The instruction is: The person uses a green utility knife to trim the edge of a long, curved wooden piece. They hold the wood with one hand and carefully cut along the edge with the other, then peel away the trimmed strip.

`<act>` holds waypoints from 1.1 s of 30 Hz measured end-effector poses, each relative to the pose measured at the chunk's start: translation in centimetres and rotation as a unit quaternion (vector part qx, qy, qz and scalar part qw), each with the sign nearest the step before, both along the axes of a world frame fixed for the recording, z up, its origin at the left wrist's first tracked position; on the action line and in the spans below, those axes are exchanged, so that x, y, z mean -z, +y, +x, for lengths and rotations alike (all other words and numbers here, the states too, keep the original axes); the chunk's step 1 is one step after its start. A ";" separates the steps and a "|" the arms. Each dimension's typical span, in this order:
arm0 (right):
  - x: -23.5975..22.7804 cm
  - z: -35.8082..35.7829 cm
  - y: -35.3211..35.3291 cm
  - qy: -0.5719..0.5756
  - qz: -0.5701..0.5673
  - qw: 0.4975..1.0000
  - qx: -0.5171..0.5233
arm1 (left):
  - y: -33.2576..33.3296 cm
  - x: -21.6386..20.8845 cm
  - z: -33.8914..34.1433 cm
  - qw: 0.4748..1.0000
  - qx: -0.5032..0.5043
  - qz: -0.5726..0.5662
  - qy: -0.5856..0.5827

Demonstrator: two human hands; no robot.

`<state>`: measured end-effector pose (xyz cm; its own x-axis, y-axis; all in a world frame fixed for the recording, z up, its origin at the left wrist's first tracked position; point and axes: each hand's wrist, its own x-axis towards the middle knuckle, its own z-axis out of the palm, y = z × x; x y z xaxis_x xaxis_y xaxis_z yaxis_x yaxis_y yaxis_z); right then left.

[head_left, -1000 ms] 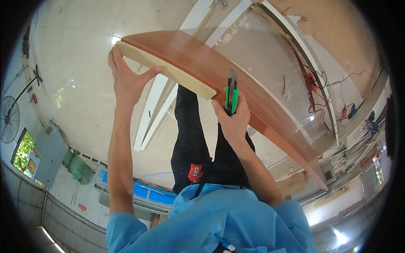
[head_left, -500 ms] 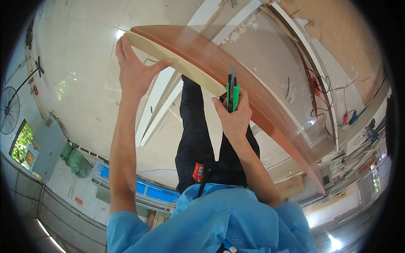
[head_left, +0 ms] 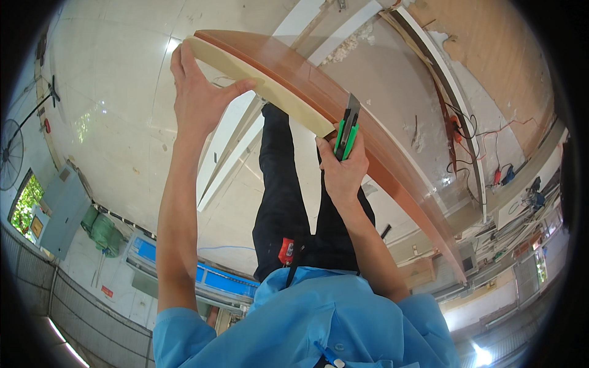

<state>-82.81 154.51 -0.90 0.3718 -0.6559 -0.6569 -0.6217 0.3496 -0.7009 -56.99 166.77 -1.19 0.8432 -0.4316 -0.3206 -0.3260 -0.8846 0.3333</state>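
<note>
A long, glossy reddish-brown board (head_left: 288,67) slants from upper left to lower right. Along its near edge runs a pale yellow strip (head_left: 276,98), ending by my right hand. My left hand (head_left: 199,92) spreads its straight fingers at the strip's far left end, with the thumb lying against the strip; nothing is wrapped in its grasp. In my right hand (head_left: 345,172) is a green and black utility knife (head_left: 347,132), its blade out and pointing up over the board. The right fingertips are close to the strip's near end; whether they pinch it is partly hidden.
White lengths (head_left: 227,153) lie on the tiled floor beneath the board. At the right are a curved white-edged panel (head_left: 457,92), loose cables (head_left: 469,144) and piled strips. A standing fan (head_left: 13,153) and a grey cabinet (head_left: 64,211) are at the left.
My right hand has turned the knife so its blade leans more to the right. The board's far end and my left hand sit slightly higher in view. The left thumb stays against the strip.
</note>
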 end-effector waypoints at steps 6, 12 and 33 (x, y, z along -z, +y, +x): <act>0.4 0.4 0.0 -0.024 -0.059 0.998 -0.023 | -0.4 -0.3 0.0 1.000 0.005 -0.004 -0.012; -0.2 0.3 -0.1 -0.019 -0.005 1.000 0.008 | -0.6 -0.4 -0.1 1.000 -0.010 0.003 -0.002; 0.2 -0.2 -0.7 -0.050 -0.014 0.999 -0.002 | -0.9 -0.1 -0.8 0.999 -0.046 -0.013 0.014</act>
<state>-83.04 153.79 -1.06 0.4370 -0.6718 -0.5982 -0.5503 0.3264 -0.7686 -57.75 165.92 -1.12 0.8708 -0.3612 -0.3334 -0.2344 -0.9013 0.3643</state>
